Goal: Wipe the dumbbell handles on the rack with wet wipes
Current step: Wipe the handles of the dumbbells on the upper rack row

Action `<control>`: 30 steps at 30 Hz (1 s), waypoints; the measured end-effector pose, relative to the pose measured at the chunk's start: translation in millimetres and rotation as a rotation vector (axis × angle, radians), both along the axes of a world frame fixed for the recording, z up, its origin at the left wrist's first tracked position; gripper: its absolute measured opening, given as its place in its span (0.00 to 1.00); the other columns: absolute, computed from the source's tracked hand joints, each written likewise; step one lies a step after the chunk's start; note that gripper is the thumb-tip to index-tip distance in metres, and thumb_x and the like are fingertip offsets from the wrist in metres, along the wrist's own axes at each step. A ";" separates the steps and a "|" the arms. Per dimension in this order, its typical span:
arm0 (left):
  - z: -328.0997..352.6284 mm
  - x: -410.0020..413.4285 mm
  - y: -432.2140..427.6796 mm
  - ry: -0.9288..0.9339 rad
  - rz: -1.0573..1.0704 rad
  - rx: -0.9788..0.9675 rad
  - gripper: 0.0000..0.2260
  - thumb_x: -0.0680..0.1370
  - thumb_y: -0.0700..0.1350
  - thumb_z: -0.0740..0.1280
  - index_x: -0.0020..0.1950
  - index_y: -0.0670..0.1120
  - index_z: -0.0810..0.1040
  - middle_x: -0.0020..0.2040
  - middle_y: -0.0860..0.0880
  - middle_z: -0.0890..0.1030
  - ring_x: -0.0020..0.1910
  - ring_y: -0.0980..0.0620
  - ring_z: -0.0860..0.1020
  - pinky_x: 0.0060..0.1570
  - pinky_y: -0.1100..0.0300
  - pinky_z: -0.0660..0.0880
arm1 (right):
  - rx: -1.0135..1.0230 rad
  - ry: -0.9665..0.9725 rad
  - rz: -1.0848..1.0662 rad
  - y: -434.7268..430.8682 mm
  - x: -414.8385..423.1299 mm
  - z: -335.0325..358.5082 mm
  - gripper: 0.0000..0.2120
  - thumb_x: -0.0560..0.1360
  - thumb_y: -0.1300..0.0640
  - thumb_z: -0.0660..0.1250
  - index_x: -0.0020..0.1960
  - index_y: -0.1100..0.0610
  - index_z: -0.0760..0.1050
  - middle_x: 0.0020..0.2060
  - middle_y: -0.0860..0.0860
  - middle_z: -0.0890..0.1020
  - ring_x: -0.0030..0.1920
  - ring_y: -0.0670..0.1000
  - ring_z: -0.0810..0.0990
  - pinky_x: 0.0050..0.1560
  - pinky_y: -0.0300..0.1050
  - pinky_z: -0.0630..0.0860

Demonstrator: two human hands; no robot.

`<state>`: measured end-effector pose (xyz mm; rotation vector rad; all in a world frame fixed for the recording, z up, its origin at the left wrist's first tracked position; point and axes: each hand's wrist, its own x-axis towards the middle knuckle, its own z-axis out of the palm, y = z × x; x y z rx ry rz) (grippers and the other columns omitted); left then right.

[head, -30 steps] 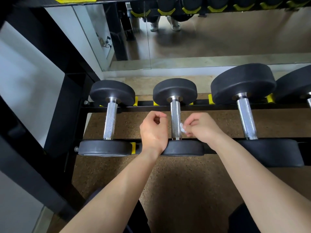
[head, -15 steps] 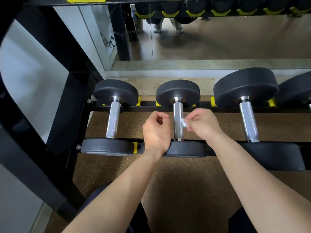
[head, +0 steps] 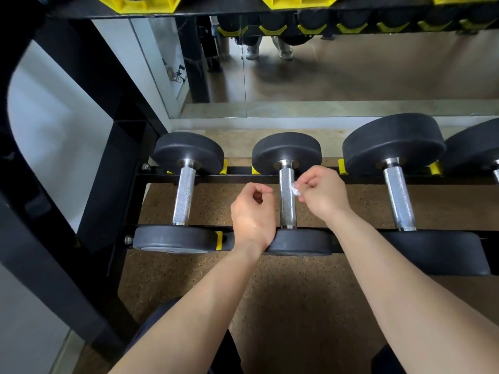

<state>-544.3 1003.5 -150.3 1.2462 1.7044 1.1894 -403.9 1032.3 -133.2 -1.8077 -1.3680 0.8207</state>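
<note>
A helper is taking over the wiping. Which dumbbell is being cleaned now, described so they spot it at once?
Find the black rack's left post and follow the bottom row rightward. The second dumbbell from that post is it: the only one with a small white wipe pinched against its metal handle by the right hand.

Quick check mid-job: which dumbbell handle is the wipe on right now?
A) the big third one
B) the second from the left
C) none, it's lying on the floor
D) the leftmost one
B: the right hand pinches the wipe against the right side of the second handle from the left; the leftmost handle and the third handle are untouched.
</note>
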 end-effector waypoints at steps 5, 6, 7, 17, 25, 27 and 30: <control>-0.2 -1.3 -0.8 0.008 0.000 -0.006 0.06 0.80 0.43 0.65 0.48 0.52 0.80 0.44 0.58 0.80 0.46 0.60 0.78 0.45 0.70 0.70 | -0.252 -0.130 0.256 -20.9 12.3 6.9 0.04 0.75 0.59 0.74 0.42 0.53 0.81 0.38 0.49 0.85 0.36 0.45 0.85 0.41 0.42 0.81; -0.2 -1.0 -0.8 0.013 0.001 -0.011 0.06 0.80 0.43 0.65 0.48 0.52 0.80 0.44 0.58 0.80 0.47 0.60 0.77 0.45 0.70 0.69 | -0.262 -0.128 0.271 -21.5 14.4 6.6 0.04 0.75 0.60 0.74 0.42 0.53 0.81 0.38 0.50 0.85 0.37 0.46 0.85 0.44 0.46 0.83; 0.0 -0.6 -1.1 0.019 0.000 -0.016 0.06 0.80 0.43 0.65 0.47 0.53 0.80 0.44 0.58 0.80 0.47 0.60 0.77 0.44 0.70 0.68 | -0.234 -0.104 0.240 -19.7 14.4 6.3 0.04 0.75 0.61 0.74 0.42 0.54 0.82 0.38 0.50 0.85 0.37 0.47 0.85 0.46 0.48 0.83; -1.8 -2.3 0.1 0.015 -0.034 0.016 0.06 0.80 0.44 0.65 0.46 0.54 0.80 0.43 0.57 0.81 0.47 0.58 0.79 0.51 0.61 0.75 | -0.254 0.010 0.269 -25.3 18.8 3.5 0.02 0.74 0.62 0.74 0.44 0.57 0.82 0.40 0.52 0.85 0.40 0.49 0.86 0.44 0.44 0.84; 4.6 -12.8 4.1 -0.001 -0.328 -0.022 0.06 0.79 0.46 0.71 0.55 0.52 0.84 0.47 0.56 0.85 0.48 0.59 0.82 0.55 0.53 0.81 | 0.013 0.051 0.026 -27.6 -9.2 2.2 0.05 0.72 0.56 0.77 0.44 0.49 0.82 0.38 0.44 0.84 0.40 0.44 0.85 0.48 0.49 0.84; 6.1 -16.2 5.4 0.024 -0.385 -0.022 0.06 0.77 0.44 0.74 0.53 0.51 0.84 0.46 0.55 0.85 0.48 0.56 0.82 0.55 0.51 0.81 | 0.011 0.110 0.043 -31.3 -12.0 1.8 0.05 0.73 0.58 0.77 0.44 0.49 0.83 0.38 0.45 0.85 0.40 0.45 0.85 0.48 0.49 0.84; 6.8 -17.4 10.9 0.044 -0.357 -0.024 0.06 0.74 0.42 0.77 0.45 0.52 0.84 0.43 0.54 0.85 0.45 0.57 0.82 0.53 0.54 0.81 | 0.058 0.073 0.040 -36.6 -15.4 -2.3 0.05 0.75 0.58 0.73 0.47 0.49 0.84 0.42 0.43 0.85 0.43 0.43 0.83 0.48 0.43 0.82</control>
